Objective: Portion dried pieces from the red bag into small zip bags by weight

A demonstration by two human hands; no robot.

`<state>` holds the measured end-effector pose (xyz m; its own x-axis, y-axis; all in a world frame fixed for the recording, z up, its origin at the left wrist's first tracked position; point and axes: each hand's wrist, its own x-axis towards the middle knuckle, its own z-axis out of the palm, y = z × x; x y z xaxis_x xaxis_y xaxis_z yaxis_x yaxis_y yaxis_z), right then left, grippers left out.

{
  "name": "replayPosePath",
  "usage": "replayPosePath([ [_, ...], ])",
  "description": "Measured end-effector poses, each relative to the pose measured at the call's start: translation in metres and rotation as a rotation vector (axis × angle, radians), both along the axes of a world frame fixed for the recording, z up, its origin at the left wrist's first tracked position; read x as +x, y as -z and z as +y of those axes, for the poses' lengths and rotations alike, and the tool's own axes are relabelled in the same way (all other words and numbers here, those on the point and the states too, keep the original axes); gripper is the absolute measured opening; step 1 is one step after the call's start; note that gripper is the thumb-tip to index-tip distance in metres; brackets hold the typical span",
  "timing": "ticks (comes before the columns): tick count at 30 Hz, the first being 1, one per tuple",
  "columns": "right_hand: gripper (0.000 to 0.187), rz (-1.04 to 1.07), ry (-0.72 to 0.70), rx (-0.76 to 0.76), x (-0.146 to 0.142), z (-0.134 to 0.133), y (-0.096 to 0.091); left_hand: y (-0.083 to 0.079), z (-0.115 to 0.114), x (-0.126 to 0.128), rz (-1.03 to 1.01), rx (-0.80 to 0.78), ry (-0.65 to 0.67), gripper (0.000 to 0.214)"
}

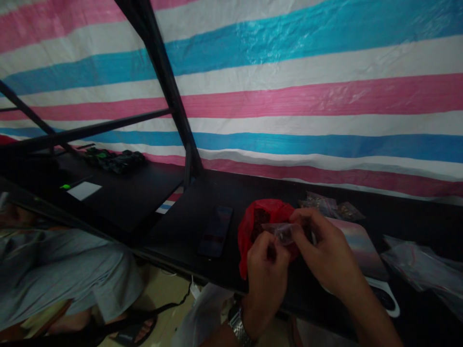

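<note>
A small clear plastic bag is pinched between my two hands. My left hand, with a metal watch on its wrist, has its fingers closed on the bag's near left edge. Thumb and fingers of my right hand grip its right side. Just behind and below the small bag stands an open red plastic bag with small dark reddish pieces inside. Close to my right forearm lies a white scale with a shiny metal plate, partly covered by that hand.
Filled small bags lie behind the scale, and a stack of flat clear bags rests at the right. A dark phone is left of the red bag. A black metal post rises behind. Another person's legs show at lower left.
</note>
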<state>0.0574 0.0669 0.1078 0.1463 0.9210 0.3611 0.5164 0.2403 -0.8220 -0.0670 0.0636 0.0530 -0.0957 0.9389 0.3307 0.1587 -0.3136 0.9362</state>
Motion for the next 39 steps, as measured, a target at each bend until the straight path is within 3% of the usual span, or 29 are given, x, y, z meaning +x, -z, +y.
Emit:
replayPosePath([
  [4, 0.006, 0.159, -0.082, -0.045, 0.009, -0.003, -0.003, 0.004, -0.013, -0.003, 0.126, 0.237, -0.134, 0.007],
  [7, 0.009, 0.294, -0.162, -0.105, 0.014, -0.008, -0.008, 0.011, -0.016, -0.004, 0.092, 0.218, 0.006, 0.066],
  [9, 0.011, 0.333, -0.231, -0.147, 0.015, -0.012, -0.013, 0.017, -0.013, -0.004, 0.042, 0.127, 0.114, 0.090],
  [11, 0.010, 0.356, -0.291, -0.170, 0.013, -0.014, -0.016, 0.021, -0.009, -0.005, 0.013, 0.053, 0.162, 0.081],
  [13, 0.011, 0.366, -0.298, -0.164, 0.011, -0.014, -0.018, 0.022, -0.006, -0.006, 0.002, 0.043, 0.198, 0.056],
  [16, 0.011, 0.351, -0.165, -0.134, 0.011, -0.009, -0.018, 0.016, -0.007, -0.007, -0.016, 0.007, 0.240, 0.034],
  [20, 0.008, 0.330, 0.055, -0.047, 0.016, -0.002, -0.016, 0.005, -0.013, -0.004, -0.131, -0.235, 0.231, 0.023],
  [24, 0.013, 0.253, 0.032, -0.053, 0.023, 0.001, -0.015, -0.001, -0.018, -0.001, -0.205, -0.343, 0.242, 0.025],
  [29, 0.019, 0.070, 0.000, -0.105, 0.025, 0.009, 0.007, -0.002, -0.019, -0.006, -0.205, -0.170, 0.081, 0.019],
  [34, 0.012, -0.353, 0.034, -0.240, 0.004, 0.018, 0.037, -0.001, -0.010, -0.018, -0.163, 0.024, -0.083, 0.011],
  [39, 0.008, -0.482, 0.102, -0.225, -0.015, 0.020, 0.045, 0.003, -0.002, -0.028, -0.051, 0.112, -0.184, 0.018],
])
